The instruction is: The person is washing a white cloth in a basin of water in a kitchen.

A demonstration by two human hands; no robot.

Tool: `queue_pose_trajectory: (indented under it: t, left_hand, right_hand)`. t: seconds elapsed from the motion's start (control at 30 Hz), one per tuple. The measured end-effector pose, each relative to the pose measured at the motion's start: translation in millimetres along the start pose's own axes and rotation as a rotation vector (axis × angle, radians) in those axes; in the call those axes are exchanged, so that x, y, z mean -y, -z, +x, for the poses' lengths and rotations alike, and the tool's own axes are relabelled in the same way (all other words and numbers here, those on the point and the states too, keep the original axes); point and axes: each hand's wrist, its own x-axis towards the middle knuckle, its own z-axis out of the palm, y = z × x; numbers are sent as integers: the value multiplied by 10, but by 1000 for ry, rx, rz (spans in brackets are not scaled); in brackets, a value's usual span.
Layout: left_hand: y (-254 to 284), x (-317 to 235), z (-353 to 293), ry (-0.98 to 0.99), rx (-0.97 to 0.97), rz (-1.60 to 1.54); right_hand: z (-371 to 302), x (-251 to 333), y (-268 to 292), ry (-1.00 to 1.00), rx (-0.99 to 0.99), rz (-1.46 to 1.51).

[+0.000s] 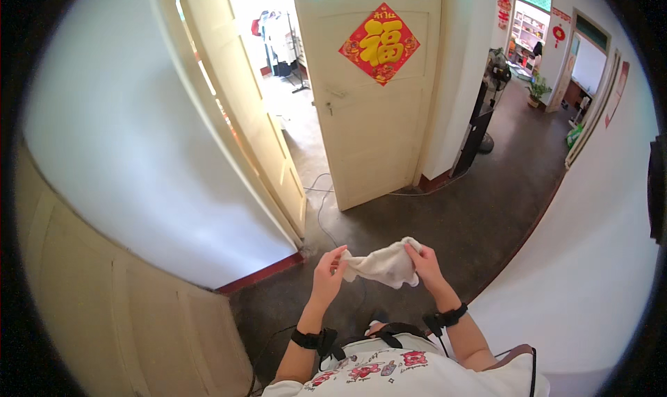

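— So, what have I got on the head view right now?

— Both hands are up in front of the chest, near the bottom centre. My left hand [328,270] pinches one end of a white cloth [383,263], and my right hand [426,266] grips the other end, fingers curled over the top. The cloth sags between them above the dark floor [445,216].

— Anything that worries you?

— I'd judge the left pinch is the weak point; it has only a corner, so a tug from the right could pull it free and drop the cloth onto the floor. There's also a thin cable [321,209] trailing across the floor just ahead, near the open doorway; a step forward could snag it.

— Any signs or labels around?

— Far ahead, a cream door [372,133] carries a red diamond-shaped paper sign [380,44] with a gold character, high on the panel. Far right, down the corridor, there are smaller red hangings [558,33] by a doorway, and a long red strip [616,95] on the right wall. No packages that I can make out.
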Motion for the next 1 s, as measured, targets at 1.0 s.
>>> queue_pose_trajectory:
  t: [1.0]
  left_hand:
    - [-2468,-7,126,-807,2216,34]
  right_hand:
    - [-2122,-432,-611,-10,-1552,487]
